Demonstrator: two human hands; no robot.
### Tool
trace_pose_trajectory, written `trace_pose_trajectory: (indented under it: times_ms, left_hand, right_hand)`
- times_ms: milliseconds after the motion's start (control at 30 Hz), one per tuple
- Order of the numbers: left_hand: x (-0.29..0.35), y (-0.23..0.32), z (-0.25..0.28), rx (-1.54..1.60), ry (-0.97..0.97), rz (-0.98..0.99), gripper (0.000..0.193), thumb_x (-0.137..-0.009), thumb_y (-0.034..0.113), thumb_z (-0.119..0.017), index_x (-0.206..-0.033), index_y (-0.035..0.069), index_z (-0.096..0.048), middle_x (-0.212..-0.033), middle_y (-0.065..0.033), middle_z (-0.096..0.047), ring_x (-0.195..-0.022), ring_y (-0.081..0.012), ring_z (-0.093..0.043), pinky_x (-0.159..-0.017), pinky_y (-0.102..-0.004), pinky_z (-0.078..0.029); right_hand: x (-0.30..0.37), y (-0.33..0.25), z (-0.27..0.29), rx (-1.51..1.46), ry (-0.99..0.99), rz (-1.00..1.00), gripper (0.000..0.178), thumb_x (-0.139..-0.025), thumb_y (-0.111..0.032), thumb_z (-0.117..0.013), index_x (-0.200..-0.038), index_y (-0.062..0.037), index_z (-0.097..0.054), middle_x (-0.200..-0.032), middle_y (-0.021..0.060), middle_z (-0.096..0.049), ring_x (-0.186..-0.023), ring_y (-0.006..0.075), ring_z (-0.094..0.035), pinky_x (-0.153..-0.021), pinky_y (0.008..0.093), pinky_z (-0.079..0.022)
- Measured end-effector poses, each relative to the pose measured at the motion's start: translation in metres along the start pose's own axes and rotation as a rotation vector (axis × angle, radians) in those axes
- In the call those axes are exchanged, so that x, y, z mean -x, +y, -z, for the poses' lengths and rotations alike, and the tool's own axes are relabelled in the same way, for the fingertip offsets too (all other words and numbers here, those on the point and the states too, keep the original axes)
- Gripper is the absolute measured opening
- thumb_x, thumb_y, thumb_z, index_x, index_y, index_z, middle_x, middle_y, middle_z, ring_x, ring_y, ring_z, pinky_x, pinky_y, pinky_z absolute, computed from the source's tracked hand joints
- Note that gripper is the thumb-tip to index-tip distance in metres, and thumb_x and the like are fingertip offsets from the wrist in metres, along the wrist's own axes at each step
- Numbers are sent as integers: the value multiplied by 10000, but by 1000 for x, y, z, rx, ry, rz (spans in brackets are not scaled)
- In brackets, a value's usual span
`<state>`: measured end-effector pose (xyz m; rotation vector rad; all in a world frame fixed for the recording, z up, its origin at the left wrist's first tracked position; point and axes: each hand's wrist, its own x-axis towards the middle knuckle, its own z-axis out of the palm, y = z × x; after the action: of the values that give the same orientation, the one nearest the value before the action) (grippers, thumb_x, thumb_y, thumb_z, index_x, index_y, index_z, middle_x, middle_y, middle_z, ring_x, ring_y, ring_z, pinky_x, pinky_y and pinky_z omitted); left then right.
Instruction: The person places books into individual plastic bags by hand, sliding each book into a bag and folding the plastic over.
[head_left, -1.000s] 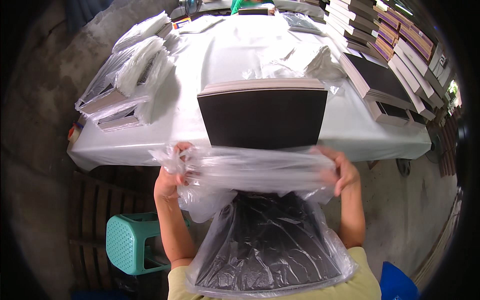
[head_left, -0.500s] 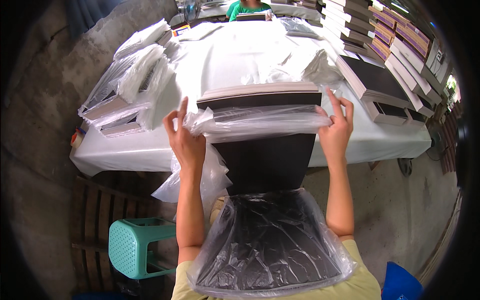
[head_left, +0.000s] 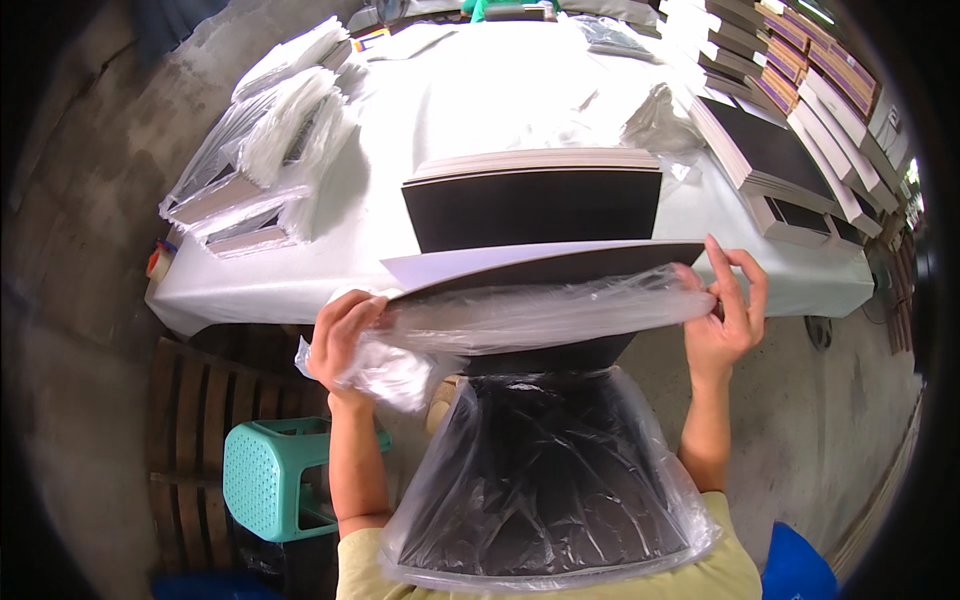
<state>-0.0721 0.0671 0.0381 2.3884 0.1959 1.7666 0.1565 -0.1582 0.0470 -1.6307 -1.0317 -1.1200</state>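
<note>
Across the centre of the frame, our left hand and right hand grip opposite ends of a bunched clear plastic bag lying across a black board. Just above, we see a black-topped stack on the counter; bottom centre, a plastic-covered panel.

There is one held plastic bag, one lap-side bagged board, one stool and one tape roll.

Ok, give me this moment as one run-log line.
left hand: gripping clear plastic, left end; right hand: gripping its right end; black board: plastic across its face; board stack: beyond it; plastic-covered black panel: nearest torso
</note>
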Motion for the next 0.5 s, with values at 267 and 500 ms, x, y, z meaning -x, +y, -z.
trace_pose_trajectory:
  times_ms: [267,500]
  left_hand:
    - [9,-24,28,1073,-598,865,461,-536,380,-697,-717,-7,-524,-696,-86,-539,-637,-160,-502,-555,-256,-398]
    - [-4,-16,23,1247,-741,934,784,-536,319,-737,-1126,-96,-428,-1068,-166,-522,-949,-205,-532,-803,-285,-413]
  right_hand:
    - [-11,-22,32,-104,-119,-27,224,-580,59,-709,-780,7,-624,-790,39,-527,-508,66,-402,-428,187,-290]
    - [-39,2,65,-951,-863,-855,211,-594,-29,-683,-760,-2,-555,-708,8,-517,-573,48,-448,-495,195,-337]
